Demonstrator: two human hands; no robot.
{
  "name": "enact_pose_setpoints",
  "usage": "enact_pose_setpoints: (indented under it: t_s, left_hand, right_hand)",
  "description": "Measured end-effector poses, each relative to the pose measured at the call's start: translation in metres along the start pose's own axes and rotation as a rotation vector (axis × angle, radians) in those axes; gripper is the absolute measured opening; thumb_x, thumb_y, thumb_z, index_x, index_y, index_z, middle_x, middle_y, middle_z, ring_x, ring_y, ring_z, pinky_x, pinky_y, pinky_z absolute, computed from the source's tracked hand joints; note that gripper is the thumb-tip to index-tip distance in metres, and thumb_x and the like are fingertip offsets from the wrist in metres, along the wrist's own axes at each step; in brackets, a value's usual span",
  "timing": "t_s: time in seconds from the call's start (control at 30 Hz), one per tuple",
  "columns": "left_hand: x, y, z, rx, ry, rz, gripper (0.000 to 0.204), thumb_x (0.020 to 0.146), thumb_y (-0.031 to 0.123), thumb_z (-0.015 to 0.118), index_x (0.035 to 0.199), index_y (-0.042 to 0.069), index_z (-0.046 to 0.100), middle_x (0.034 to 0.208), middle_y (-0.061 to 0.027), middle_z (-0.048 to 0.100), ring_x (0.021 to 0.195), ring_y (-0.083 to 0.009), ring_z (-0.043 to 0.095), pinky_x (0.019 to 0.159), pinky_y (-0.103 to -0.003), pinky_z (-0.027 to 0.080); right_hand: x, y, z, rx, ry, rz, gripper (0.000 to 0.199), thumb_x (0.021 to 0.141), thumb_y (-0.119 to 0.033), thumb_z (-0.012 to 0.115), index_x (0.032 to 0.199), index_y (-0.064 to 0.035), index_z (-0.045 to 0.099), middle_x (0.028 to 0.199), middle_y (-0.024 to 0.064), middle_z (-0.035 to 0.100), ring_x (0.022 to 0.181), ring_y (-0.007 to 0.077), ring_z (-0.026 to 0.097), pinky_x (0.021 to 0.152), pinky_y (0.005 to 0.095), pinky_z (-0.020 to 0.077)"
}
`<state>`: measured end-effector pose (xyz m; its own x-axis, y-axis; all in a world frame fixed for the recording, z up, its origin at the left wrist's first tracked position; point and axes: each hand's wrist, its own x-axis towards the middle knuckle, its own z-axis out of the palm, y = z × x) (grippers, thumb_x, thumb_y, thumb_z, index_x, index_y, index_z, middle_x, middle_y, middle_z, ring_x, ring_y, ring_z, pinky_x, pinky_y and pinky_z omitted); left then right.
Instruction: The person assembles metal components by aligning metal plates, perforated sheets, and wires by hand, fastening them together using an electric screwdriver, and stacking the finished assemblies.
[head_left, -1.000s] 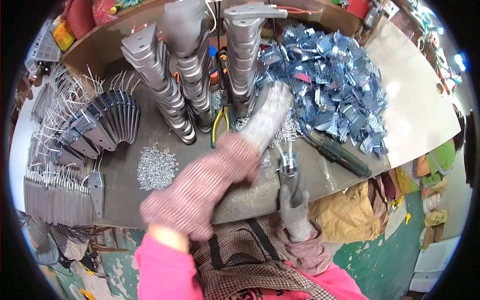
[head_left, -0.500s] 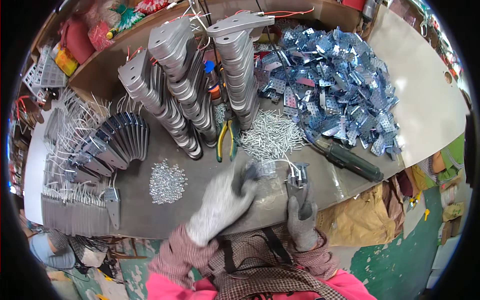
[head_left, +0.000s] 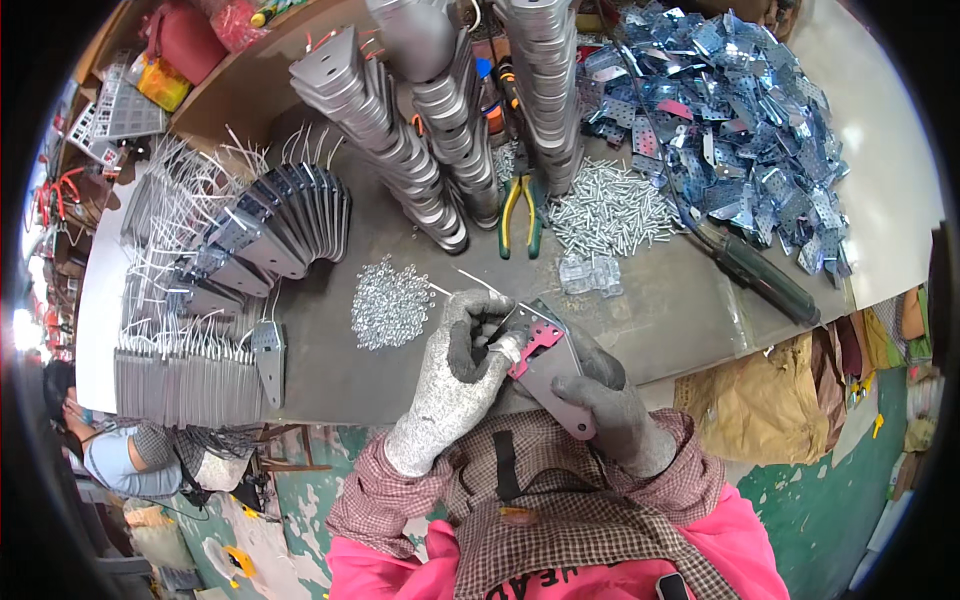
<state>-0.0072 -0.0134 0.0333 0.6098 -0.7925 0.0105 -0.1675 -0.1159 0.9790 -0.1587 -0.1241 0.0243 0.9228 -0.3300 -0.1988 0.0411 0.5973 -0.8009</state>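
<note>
A grey metal plate (head_left: 562,391) with a perforated bracket (head_left: 535,322) at its upper end is held between my gloved hands, tilted above the near table edge. The bracket carries a pink patch. My right hand (head_left: 618,408) wraps the plate's right side, thumb lying on its face. My left hand (head_left: 462,350) is closed at the bracket's left edge, with thumb and fingers pinched against it; any small part inside those fingers is hidden. Two white wire ends (head_left: 478,281) stick out beyond my left fingers. To the left lies a heap of small nuts (head_left: 392,306).
Stacks of grey plates (head_left: 395,145) stand at the back. Pliers (head_left: 521,215), a pile of screws (head_left: 612,208), a clear plastic block (head_left: 590,275) and a dark power screwdriver (head_left: 768,281) lie ahead. Loose brackets (head_left: 735,150) heap at far right; wired plates (head_left: 190,372) line the left.
My left hand has left the table near the screws and joined my right at the plate. The right hand has turned the piece and tilted it toward me. The whole view has shifted.
</note>
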Motion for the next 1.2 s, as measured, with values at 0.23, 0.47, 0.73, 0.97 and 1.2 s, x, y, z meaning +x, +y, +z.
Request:
enact_pose_setpoints:
  t_s: [0.23, 0.47, 0.73, 0.97, 1.2]
  left_hand:
    - [-0.002, 0.007, -0.015, 0.118, -0.209, -0.044, 0.033, 0.09, 0.002, 0.064, 0.119, 0.002, 0.048, 0.107, -0.0064, 0.052, 0.099, -0.0129, 0.054, 0.087, -0.028, 0.048]
    - [0.0, -0.005, -0.018, 0.086, -0.109, -0.047, 0.034, 0.09, 0.004, 0.065, 0.119, 0.004, 0.047, 0.106, -0.0036, 0.052, 0.096, -0.0098, 0.053, 0.084, -0.027, 0.048]
    - [0.003, -0.012, -0.014, 0.179, -0.116, 0.122, 0.034, 0.09, 0.008, 0.067, 0.12, 0.003, 0.051, 0.105, -0.0101, 0.059, 0.09, -0.0164, 0.061, 0.081, -0.032, 0.051]
    - [0.003, -0.009, -0.003, 0.509, -0.059, 0.337, 0.038, 0.083, 0.007, 0.069, 0.118, 0.003, 0.053, 0.106, -0.0122, 0.058, 0.094, -0.0256, 0.059, 0.082, -0.039, 0.049]
    - [-0.027, -0.023, 0.02, 0.646, -0.066, 0.357, 0.064, 0.079, 0.019, 0.069, 0.134, -0.004, 0.044, 0.118, -0.0268, 0.058, 0.108, -0.0448, 0.059, 0.09, -0.05, 0.049]
  right_hand:
    - [-0.003, 0.01, -0.014, -0.13, -0.087, -0.026, 0.068, 0.085, -0.014, 0.05, 0.149, 0.002, 0.031, 0.137, 0.0148, 0.05, 0.126, 0.0198, 0.047, 0.108, 0.0329, 0.0357]
    - [-0.002, 0.001, -0.015, -0.076, -0.085, 0.064, 0.07, 0.084, -0.016, 0.053, 0.149, 0.0011, 0.033, 0.137, 0.0129, 0.052, 0.125, 0.0186, 0.049, 0.108, 0.0324, 0.0353]
    - [0.0, 0.001, -0.008, -0.106, -0.025, 0.048, 0.07, 0.083, -0.015, 0.053, 0.148, 0.0016, 0.033, 0.136, 0.0125, 0.052, 0.124, 0.019, 0.05, 0.107, 0.0322, 0.0359]
    - [0.003, 0.008, 0.003, -0.004, 0.069, -0.023, 0.063, 0.089, -0.01, 0.053, 0.148, 0.0004, 0.034, 0.136, 0.0126, 0.051, 0.124, 0.0203, 0.049, 0.108, 0.0319, 0.0361]
    - [0.006, 0.072, -0.03, -0.894, 0.131, -0.587, 0.045, 0.093, -0.005, 0.058, 0.137, -0.0004, 0.049, 0.152, 0.0222, 0.036, 0.137, 0.0313, 0.041, 0.111, 0.0372, 0.0339]
